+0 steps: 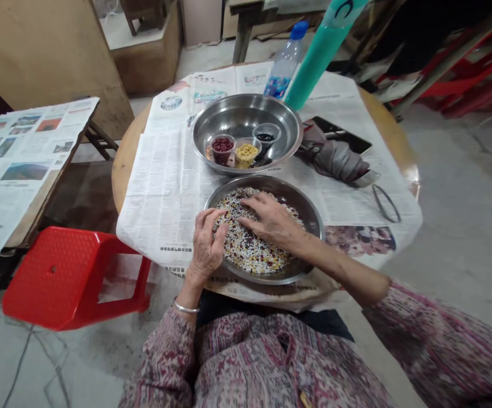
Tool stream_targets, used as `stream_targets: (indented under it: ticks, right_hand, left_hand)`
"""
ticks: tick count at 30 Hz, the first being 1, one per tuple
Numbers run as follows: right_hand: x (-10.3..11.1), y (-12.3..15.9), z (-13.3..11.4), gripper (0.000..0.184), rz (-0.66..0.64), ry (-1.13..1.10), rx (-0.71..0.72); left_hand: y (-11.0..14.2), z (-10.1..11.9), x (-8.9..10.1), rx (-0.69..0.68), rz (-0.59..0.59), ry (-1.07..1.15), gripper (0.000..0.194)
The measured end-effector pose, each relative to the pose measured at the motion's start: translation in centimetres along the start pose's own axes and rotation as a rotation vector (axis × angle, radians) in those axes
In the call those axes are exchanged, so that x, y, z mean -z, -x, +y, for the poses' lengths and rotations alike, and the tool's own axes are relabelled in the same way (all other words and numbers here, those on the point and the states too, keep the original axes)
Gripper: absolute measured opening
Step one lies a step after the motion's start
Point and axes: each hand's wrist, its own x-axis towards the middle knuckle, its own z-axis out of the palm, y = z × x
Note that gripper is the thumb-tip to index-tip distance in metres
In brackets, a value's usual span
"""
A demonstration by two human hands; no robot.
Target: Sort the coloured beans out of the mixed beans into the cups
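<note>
A steel basin [320,218] in front of me holds a mixed layer of white grains with yellow, dark red and black beans [249,249]. My right hand [271,218] reaches over it from the right, fingers apart, their tips on the mix. At the basin's left rim is my left hand [209,238], its thumb and forefinger bent inward over the edge with a gap between them. A second steel basin [246,105] stands just behind. Inside it are a clear cup of dark red beans [222,145], one of yellow beans [246,153] and one of black beans [266,137].
Newspaper [156,170] covers the round table. Behind the basins stand a blue-capped bottle [283,68] and a tall green container [320,59]. A folded grey umbrella [334,156] and a phone [347,136] lie right. A red stool [59,277] is at left.
</note>
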Motion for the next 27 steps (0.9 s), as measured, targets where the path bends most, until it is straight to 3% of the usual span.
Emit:
stream_targets:
  ticks: [4, 9, 15, 19, 22, 27]
  right_hand:
    - [-1.2, 0.5, -2.0, 0.025, -0.111, -0.165, 0.118]
    - [-1.1, 2.3, -4.1, 0.024, -0.188, -0.264, 0.260]
    - [-1.1, 1.5, -4.7, 0.021, -0.205, -0.014, 0.416]
    - [-0.8, -1.3, -2.6, 0.022, -0.163, 0.130, 0.400]
    - [0.5, -2.2, -0.5, 0.021, -0.165, 0.194, 0.291]
    - [2.7, 0.6, 1.0, 0.020, -0.236, 0.128, 0.165]
  left_hand:
    - [0.0, 0.0, 0.0, 0.002, -0.010, 0.004, 0.029]
    - [0.0, -0.1, 0.0, 0.011, -0.012, -0.017, 0.030]
    - [-0.1, 0.0, 0.0, 0.006, 0.002, -0.010, 0.030]
    - [-0.2, -0.2, -0.1, -0.012, 0.002, -0.013, 0.030]
    - [-0.2, -0.3, -0.1, -0.022, 0.001, -0.014, 0.029]
    - [-0.2, -0.3, -0.1, -0.028, 0.007, -0.011, 0.029]
